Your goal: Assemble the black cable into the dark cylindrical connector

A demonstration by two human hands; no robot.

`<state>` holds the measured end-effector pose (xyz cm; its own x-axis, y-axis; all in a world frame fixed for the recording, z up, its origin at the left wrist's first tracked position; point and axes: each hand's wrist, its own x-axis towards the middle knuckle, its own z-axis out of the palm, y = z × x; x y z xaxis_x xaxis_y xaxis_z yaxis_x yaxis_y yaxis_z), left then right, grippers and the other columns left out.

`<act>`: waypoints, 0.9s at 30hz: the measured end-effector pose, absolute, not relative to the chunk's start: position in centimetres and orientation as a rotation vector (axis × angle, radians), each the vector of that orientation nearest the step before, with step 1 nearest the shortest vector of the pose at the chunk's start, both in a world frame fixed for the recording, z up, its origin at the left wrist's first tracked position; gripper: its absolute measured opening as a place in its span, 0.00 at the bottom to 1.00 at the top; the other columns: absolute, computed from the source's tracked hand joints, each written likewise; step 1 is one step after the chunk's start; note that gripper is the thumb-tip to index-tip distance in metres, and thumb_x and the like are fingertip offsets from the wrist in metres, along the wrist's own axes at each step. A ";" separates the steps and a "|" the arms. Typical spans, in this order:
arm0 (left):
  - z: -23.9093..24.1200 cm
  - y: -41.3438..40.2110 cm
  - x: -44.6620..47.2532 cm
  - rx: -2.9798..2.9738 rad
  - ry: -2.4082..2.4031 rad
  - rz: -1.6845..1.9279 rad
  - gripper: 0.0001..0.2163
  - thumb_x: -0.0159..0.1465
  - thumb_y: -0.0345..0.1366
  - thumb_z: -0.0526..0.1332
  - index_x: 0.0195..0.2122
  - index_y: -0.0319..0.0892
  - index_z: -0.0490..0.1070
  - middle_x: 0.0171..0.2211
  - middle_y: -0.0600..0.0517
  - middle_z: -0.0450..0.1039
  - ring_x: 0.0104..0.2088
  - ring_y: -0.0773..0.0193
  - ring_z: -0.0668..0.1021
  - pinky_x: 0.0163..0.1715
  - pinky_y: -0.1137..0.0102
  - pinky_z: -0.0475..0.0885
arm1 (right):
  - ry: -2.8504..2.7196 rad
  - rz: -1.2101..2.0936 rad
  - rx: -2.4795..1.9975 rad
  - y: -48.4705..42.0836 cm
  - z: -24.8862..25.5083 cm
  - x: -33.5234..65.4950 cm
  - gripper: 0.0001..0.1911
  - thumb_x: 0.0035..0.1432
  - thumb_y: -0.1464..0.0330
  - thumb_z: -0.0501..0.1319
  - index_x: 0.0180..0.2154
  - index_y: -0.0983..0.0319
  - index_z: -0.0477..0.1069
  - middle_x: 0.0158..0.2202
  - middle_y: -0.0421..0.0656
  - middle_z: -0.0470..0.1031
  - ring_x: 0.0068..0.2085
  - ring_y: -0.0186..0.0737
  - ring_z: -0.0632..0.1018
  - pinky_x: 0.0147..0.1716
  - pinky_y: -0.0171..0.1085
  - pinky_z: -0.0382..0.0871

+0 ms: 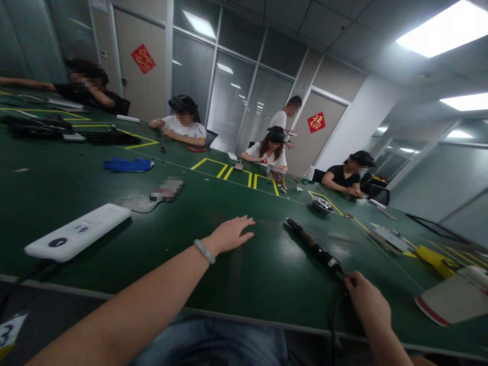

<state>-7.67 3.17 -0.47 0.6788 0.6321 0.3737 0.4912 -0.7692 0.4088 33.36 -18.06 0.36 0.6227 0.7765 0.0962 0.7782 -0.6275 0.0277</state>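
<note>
My left hand (pixel 231 234) lies flat on the green table (pixel 251 284), fingers stretched out and holding nothing; a pale bracelet sits on its wrist. My right hand (pixel 365 296) is closed on the cable end of a black electric screwdriver (pixel 314 249), which lies on the table pointing away from me. The tool is to the right of my left hand, about a hand's width off.
A white power bank (pixel 78 232) with a cable lies at the near left. Blue gloves (pixel 127 164), a metal bowl (pixel 322 205), a water bottle (pixel 305 179) and yellow parts (pixel 434 256) sit farther out. Several people work along the far edge.
</note>
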 end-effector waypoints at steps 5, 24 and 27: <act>-1.7 2.3 -5.9 2.684 0.748 0.608 0.28 0.67 0.55 0.43 0.65 0.49 0.49 0.66 0.52 0.48 0.66 0.57 0.51 0.62 0.60 0.50 | -1.083 -0.165 -2.922 -21.7 -0.3 30.1 0.21 0.63 0.58 0.41 0.39 0.56 0.70 0.40 0.50 0.76 0.40 0.54 0.77 0.28 0.45 0.66; -4.0 1.9 -4.3 2.846 0.792 0.407 0.29 0.67 0.51 0.45 0.66 0.46 0.46 0.67 0.47 0.44 0.66 0.51 0.46 0.62 0.53 0.44 | -2.313 -0.212 -1.473 -6.0 2.6 10.8 0.40 0.63 0.52 0.49 0.67 0.61 0.34 0.69 0.49 0.31 0.67 0.51 0.39 0.62 0.53 0.42; -5.5 2.9 -2.9 2.824 0.807 0.335 0.39 0.55 0.53 0.61 0.65 0.50 0.49 0.66 0.49 0.48 0.65 0.44 0.49 0.62 0.54 0.45 | -2.591 0.068 -1.247 -5.0 1.1 8.9 0.42 0.60 0.50 0.53 0.67 0.59 0.40 0.67 0.49 0.46 0.66 0.49 0.48 0.63 0.50 0.43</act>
